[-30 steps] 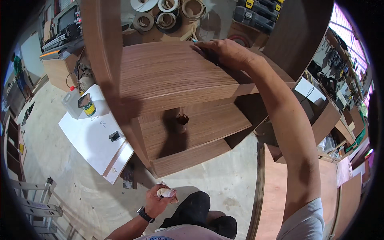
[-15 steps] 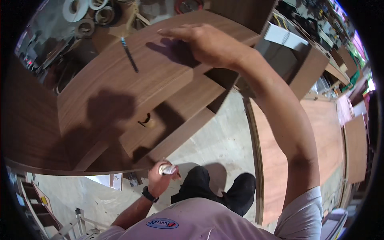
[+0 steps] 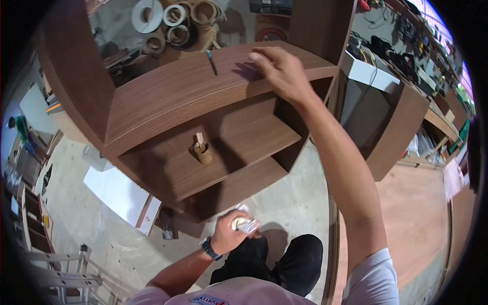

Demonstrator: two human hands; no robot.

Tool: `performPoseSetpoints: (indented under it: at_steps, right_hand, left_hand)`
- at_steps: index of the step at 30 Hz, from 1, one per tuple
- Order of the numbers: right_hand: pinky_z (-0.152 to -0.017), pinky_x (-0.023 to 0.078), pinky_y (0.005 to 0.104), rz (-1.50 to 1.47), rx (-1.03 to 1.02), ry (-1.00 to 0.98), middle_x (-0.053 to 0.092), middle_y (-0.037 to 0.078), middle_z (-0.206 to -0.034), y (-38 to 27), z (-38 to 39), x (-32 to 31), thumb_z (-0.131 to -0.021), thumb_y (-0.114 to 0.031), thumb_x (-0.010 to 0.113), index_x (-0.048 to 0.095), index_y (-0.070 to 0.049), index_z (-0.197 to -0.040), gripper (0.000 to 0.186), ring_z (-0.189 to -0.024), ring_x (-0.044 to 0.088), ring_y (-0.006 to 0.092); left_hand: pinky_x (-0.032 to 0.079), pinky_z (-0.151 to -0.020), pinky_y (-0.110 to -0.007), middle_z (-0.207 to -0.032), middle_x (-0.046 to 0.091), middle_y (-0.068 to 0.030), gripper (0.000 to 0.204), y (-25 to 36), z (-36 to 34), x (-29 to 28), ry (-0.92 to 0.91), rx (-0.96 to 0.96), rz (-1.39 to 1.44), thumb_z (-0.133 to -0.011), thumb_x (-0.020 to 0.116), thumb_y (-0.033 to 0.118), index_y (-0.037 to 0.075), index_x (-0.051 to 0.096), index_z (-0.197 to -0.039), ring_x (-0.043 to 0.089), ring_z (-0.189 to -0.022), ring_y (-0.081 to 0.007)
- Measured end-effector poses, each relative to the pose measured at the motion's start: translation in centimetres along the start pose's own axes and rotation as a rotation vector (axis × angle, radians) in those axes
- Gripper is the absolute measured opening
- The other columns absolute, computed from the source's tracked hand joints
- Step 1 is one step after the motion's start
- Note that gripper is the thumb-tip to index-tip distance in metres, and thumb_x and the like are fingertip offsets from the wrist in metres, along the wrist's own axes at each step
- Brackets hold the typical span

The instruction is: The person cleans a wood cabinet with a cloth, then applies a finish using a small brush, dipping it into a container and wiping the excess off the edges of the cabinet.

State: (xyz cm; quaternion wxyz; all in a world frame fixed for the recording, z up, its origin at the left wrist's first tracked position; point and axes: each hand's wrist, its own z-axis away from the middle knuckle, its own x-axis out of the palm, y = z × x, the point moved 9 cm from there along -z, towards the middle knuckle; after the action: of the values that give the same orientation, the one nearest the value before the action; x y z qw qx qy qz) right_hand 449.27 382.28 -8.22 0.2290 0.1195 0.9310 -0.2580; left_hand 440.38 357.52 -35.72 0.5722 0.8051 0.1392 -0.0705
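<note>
My left hand (image 3: 229, 235) is closed around a whitish, roughly cylindrical thing (image 3: 247, 225), perhaps a bottle; its kind is not clear. That hand is low in front of a brown wood-grain cabinet (image 3: 168, 109), above my knees. Over the cabinet's curved upper board, my right hand (image 3: 284, 73) is open and holds nothing visible, its fingers pointing left. I cannot tell whether it touches the board. A thin dark stick with a blue end (image 3: 212, 63) lies on that board. Inside, on a shelf, stands a small brown pot (image 3: 204, 153) with a pale wooden stick upright in it.
Tall side panels (image 3: 73, 66) rise at the cabinet's ends. Rolls of edge banding (image 3: 147, 16) lie behind it. To the right are a cluttered bench (image 3: 401, 56) and a large pale board (image 3: 401, 213). A metal ladder (image 3: 76, 277) stands at the lower left, near a white panel (image 3: 119, 195).
The view has shifted, so the cabinet shows more fully. My right hand has gone from stretched flat to more bent fingers near the board's front edge. The left hand keeps its hold.
</note>
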Motion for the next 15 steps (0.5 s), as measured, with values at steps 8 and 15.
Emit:
performPoseSetpoints:
  at_steps: [8, 15]
  right_hand:
    - [-0.101, 0.048, 0.0473, 0.384, 0.329, -0.383, 0.065, 0.019, -0.130, -2.4, -5.5, 11.7, -0.089, -0.035, 0.068, 0.068, -0.005, -0.120, 0.044, -0.123, 0.061, 0.0340]
    - [-0.101, 0.049, 0.0468, 0.309, 0.345, -0.328, 0.066, 0.020, -0.128, -1.1, -5.5, 10.7, -0.087, -0.025, 0.068, 0.069, -0.005, -0.119, 0.038, -0.122, 0.061, 0.0349]
  left_hand:
    - [0.058, -0.060, -0.033, -0.074, 0.069, -0.0113, 0.019, -10.9, 27.4, -12.8, 0.702, -0.594, 0.149, -0.083, 0.073, 0.006, -0.004, 0.059, -0.091, 0.070, -0.067, -0.0194]
    - [0.054, -0.043, -0.035, -0.068, 0.063, -0.0122, 0.013, -12.7, 43.2, -14.0, 1.034, -0.589, 0.225, -0.079, 0.065, -0.001, -0.002, 0.054, -0.087, 0.066, -0.052, -0.0243]
